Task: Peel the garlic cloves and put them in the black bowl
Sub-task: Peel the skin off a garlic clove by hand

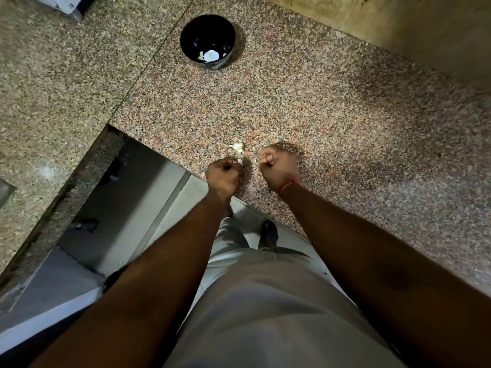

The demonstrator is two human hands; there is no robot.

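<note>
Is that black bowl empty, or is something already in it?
Not empty. The black bowl stands upright on the counter, with a few pale pieces at its bottom.

Your worktop: speckled granite counter point(318, 107), polished, faint sheen, pink-grey grain; straight seam runs toward far edge. Black bowl point(207, 39) near far edge: glossy, smooth inner wall, material not discernible; pale peeled cloves point(210, 55) at bottom look smooth, slightly shiny. Garlic clove point(237, 146) near your front edge: dry, papery white skin, matt. Your right wrist: red thread band point(287, 185), fibrous. Wall point(398, 25) behind far right corner: matt, mottled, stained.
</note>
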